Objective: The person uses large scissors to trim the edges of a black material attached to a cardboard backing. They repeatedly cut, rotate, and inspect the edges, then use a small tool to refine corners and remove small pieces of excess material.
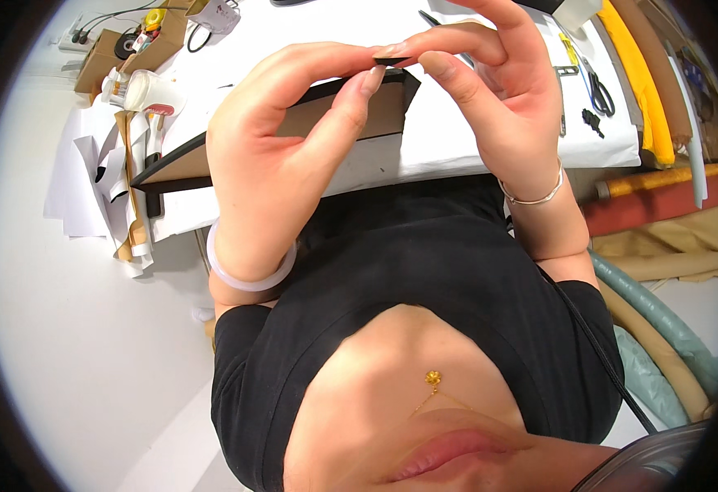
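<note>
My left hand [293, 135] is closed, its thumb and forefinger pinching a small black strip or edge [389, 61]. The tip of my right forefinger rests on that same black piece. My right hand [490, 90] is otherwise spread, its thumb apart from the forefinger and the other fingers raised. Behind and below my left hand lies a flat tan panel with black edges [363, 123], reaching over the table's near edge at the left. My left hand covers part of it, so I cannot tell whether the pinched piece joins the panel.
The table [449, 156] is white-covered. On its right are black-handled scissors [599, 94], a yellow-handled tool [569, 49] and a small black item [592, 122]. At left stand a white tub [152, 92], paper scraps [100, 176] and a cardboard box [100, 61]. Material rolls [662, 303] lie at right.
</note>
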Tool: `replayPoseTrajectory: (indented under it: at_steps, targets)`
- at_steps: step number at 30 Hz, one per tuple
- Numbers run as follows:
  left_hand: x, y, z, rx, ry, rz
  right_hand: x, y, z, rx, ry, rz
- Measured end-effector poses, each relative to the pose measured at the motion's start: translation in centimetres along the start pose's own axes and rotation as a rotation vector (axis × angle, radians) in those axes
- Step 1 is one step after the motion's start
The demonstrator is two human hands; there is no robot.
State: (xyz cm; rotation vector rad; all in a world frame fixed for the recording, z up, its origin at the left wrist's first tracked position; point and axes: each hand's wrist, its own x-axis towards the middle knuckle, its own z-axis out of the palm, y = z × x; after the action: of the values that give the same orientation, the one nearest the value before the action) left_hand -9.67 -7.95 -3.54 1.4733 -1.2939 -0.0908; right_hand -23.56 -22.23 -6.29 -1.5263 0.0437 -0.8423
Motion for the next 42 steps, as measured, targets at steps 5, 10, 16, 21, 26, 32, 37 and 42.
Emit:
replayPoseTrajectory:
  at_steps: [5, 10, 16, 21, 26, 32, 37, 42]
  targets:
    - [-0.2, 0.0, 0.3, -0.042, -0.006, -0.044, 0.0, 1.5, -0.5, -0.015, -0.053, -0.185]
    - [-0.3, 0.5, -0.1, 0.068, -0.056, -0.040, -1.0, 2.6, -5.7, -0.652, 0.205, -0.294]
    - [-0.3, -0.3, 0.7, -0.117, 0.062, -0.102, -7.8, 11.3, -13.7, -1.318, 0.049, 0.309]
    - [0.4, -0.2, 0.3, -0.236, 0.081, -0.162, -6.9, 11.5, -12.3, -1.441, -0.023, 0.376]
    - [0.7, -0.8, 0.0, -0.283, 0.059, -0.150, -3.9, 11.0, -12.7, -1.228, 0.020, 0.733]
    - [1.1, -0.8, -0.6, -0.258, 0.004, -0.188, -5.4, 8.7, -15.3, -0.142, 0.142, 0.887]
    - [1.1, -0.6, -1.2, -0.226, -0.055, -0.223, -8.2, 1.4, -12.1, -0.001, 0.132, 0.516]
    - [1.2, -0.6, -1.9, -0.360, -0.071, -0.246, -9.4, -1.1, -11.7, 0.014, -0.068, 0.602]
